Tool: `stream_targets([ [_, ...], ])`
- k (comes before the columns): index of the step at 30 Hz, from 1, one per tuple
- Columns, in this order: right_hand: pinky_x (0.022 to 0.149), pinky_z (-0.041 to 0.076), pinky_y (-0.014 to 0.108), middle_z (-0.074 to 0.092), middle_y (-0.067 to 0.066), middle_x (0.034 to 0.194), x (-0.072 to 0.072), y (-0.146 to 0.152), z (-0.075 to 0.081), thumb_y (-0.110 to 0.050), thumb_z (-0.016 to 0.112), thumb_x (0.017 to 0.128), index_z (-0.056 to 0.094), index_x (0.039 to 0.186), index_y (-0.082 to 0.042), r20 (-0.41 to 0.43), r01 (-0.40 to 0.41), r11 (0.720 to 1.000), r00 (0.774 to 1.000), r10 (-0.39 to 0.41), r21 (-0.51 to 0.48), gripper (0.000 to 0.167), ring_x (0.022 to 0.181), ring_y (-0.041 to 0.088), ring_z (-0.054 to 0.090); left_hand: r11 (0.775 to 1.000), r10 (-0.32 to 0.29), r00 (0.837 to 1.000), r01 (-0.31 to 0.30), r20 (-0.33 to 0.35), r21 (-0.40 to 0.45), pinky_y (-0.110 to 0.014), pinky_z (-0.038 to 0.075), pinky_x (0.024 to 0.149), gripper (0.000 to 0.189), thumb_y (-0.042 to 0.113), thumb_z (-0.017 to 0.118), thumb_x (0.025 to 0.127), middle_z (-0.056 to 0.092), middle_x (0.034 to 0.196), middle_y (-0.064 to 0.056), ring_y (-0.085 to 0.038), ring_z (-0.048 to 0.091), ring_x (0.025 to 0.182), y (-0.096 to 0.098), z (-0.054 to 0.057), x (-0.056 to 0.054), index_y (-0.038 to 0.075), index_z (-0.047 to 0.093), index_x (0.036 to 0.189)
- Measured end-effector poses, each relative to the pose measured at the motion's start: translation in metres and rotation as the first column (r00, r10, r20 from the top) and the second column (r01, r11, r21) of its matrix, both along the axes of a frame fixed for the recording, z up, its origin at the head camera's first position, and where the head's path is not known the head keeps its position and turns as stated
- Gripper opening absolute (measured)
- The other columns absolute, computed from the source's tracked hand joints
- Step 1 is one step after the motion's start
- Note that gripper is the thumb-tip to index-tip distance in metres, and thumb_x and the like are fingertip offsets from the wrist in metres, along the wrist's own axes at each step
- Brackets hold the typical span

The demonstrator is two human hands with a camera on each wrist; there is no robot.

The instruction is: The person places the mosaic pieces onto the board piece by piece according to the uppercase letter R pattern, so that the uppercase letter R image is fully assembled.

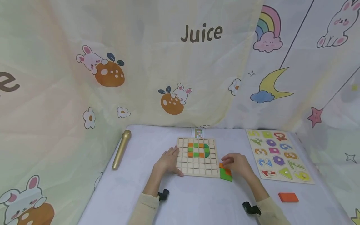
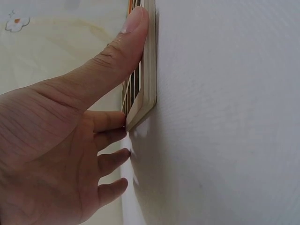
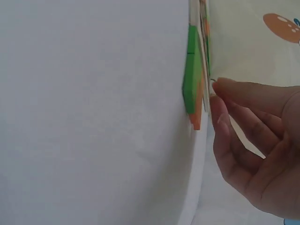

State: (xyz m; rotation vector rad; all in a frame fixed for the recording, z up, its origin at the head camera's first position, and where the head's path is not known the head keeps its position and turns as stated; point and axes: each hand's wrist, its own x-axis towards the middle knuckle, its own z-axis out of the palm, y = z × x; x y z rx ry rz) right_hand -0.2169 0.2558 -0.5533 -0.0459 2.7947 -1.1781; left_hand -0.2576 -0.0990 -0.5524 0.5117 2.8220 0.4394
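A wooden grid board (image 1: 197,168) lies on the table, with orange and green tiles (image 1: 196,154) set as a ring in its upper squares. My left hand (image 1: 167,161) steadies the board's left side: its thumb (image 2: 133,28) rests on the board and the other fingers extend along the edge. Just off the board's right side, my right hand (image 1: 236,164) hovers over loose green tiles (image 1: 226,175) and orange tiles (image 1: 222,165). In the right wrist view, its thumb and fingertips (image 3: 222,86) come close together; whether they pinch a small piece is unclear.
Behind the grid board lies a small pattern card (image 1: 198,133). A number and shape puzzle board (image 1: 278,156) occupies the right side, with an orange block (image 1: 288,197) in front of it. A gold microphone-like stick (image 1: 121,150) lies far left. Printed cloth (image 1: 146,103) hangs behind.
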Motion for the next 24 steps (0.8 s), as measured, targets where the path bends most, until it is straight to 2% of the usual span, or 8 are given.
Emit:
stream_targets([
  [4,0.069,0.058,0.030,0.075,-0.004,0.085,0.006,-0.005,-0.005,-0.001,0.084,0.080,0.079,0.101,-0.013,0.053,-0.002,1.000,0.999,0.001,0.019,0.025,0.080,0.015,0.068,1.000,-0.006,1.000,0.006,-0.002,-0.005,-0.056,0.022,0.128,0.140,0.060,0.096,0.053,0.025,0.171,-0.018,-0.037,0.023,0.158,0.000,0.001,0.000,-0.001,0.032,0.162],
  [9,0.069,0.055,0.032,0.074,-0.005,0.086,0.012,-0.010,-0.005,-0.001,0.087,0.074,0.080,0.103,-0.014,0.009,-0.006,0.996,1.000,0.005,0.092,0.033,0.078,0.014,0.064,1.000,-0.006,1.000,0.006,-0.004,-0.011,-0.056,0.022,0.128,0.140,0.061,0.096,0.054,0.025,0.171,-0.018,-0.036,0.022,0.158,-0.001,0.000,0.000,-0.001,0.032,0.162],
  [18,0.066,0.054,0.030,0.070,-0.004,0.082,0.012,-0.016,-0.001,0.000,0.090,0.072,0.079,0.103,-0.010,-0.021,-0.045,0.991,0.999,0.049,0.129,0.034,0.076,0.013,0.062,1.000,-0.012,1.000,0.012,-0.004,-0.022,-0.055,0.023,0.128,0.139,0.061,0.096,0.055,0.024,0.171,-0.017,-0.036,0.022,0.158,-0.004,-0.001,-0.001,0.000,0.031,0.162],
  [24,0.059,0.050,0.029,0.064,-0.001,0.080,0.008,-0.014,0.003,-0.003,0.091,0.072,0.078,0.107,-0.012,0.005,-0.040,0.991,0.999,0.039,0.129,0.038,0.073,0.017,0.058,0.999,-0.027,1.000,0.027,0.003,-0.042,-0.054,0.023,0.128,0.139,0.063,0.094,0.057,0.023,0.172,-0.016,-0.035,0.021,0.159,-0.002,0.001,0.000,0.001,0.029,0.163],
])
